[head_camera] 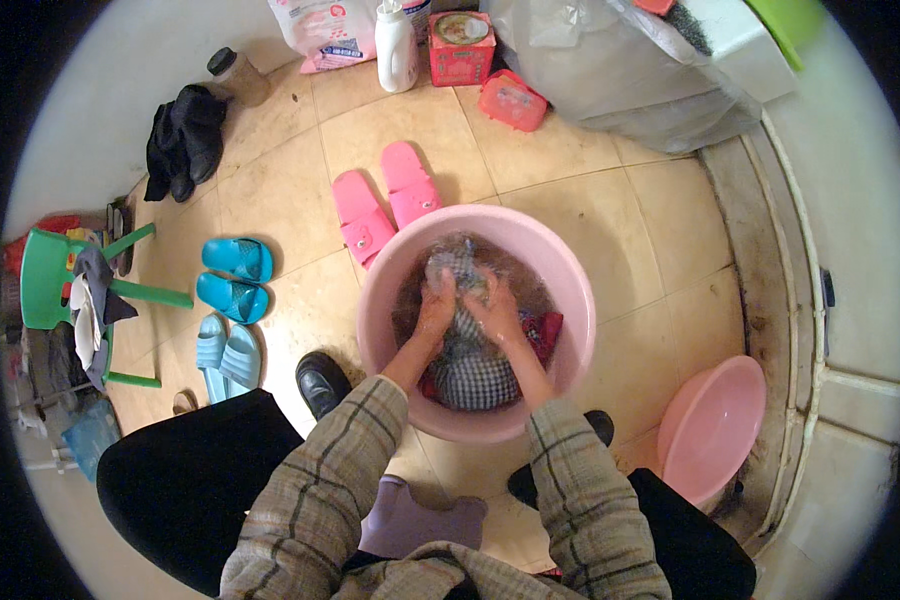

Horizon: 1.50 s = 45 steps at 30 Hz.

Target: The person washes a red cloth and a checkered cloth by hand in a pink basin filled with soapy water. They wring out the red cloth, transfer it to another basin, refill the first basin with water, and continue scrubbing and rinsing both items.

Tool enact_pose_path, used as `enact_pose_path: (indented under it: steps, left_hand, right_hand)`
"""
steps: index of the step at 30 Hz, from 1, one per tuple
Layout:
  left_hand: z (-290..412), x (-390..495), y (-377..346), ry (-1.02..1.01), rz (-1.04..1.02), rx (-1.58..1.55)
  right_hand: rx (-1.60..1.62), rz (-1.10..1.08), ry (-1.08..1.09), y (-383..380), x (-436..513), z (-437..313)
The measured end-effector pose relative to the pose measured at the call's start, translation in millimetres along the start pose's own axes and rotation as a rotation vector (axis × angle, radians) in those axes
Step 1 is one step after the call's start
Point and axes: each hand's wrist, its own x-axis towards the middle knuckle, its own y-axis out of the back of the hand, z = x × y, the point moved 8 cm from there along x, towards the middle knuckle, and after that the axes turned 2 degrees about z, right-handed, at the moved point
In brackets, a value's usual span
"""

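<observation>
A pink plastic basin [476,427] stands on the floor before me, holding dark, murky water and wet cloth. Inside it lies a black-and-white checked cloth [474,382], bunched up toward the far side. My left hand [436,306] grips the bunched part from the left. From the right, my right hand [493,304] has hold of the same cloth, its fingers partly blurred. A red patterned cloth [546,337] shows at the basin's right inner wall, partly covered by the checked one. Much of the cloth under the water is hidden.
Pink slippers [411,184] touch or nearly touch the basin's far left side. Teal slippers [234,259], light blue slippers [240,352] and a green plastic chair [49,281] are at left. Another pink basin [712,427] leans at right. A white bottle [396,52] and red box [460,64] stand beyond.
</observation>
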Motion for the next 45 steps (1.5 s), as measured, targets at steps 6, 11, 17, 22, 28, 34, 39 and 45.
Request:
enact_pose_path:
  steps: [6,11,17,22,28,34,39,45]
  left_hand:
    - [0.3,-7.9,6.5,0.094,-0.103,-0.626]
    - [29.0,-40.1,1.5,-0.023,-0.052,-0.539]
    - [74.7,-68.1,-15.3,0.199,-0.328,-0.851]
    - [85.3,-58.7,13.3,0.086,-0.314,-0.661]
    - [79.8,-71.8,33.4,-0.624,-0.121,0.73]
    - [17.8,-87.2,-8.3,-0.336,-0.295,1.277]
    - [-18.7,-74.5,-27.4,-0.38,-0.358,1.518]
    - [-37.1,-48.2,-22.3,-0.375,-0.608,1.432]
  right_hand:
    - [-0.001,0.051,0.232,22.6,-46.8,-75.3]
    - [-0.01,0.225,0.242,53.9,-66.3,-113.4]
    - [0.072,0.138,0.324,97.7,-77.6,-139.1]
    - [0.139,0.283,0.398,156.1,-76.6,-135.7]
    - [0.109,0.178,0.235,143.2,-63.7,-76.3]
    - [-0.108,0.126,0.244,100.5,-57.1,-35.4]
    - [-0.304,0.083,0.276,50.7,-50.3,1.5]
    - [-0.764,-0.234,0.157,7.4,-34.7,15.2]
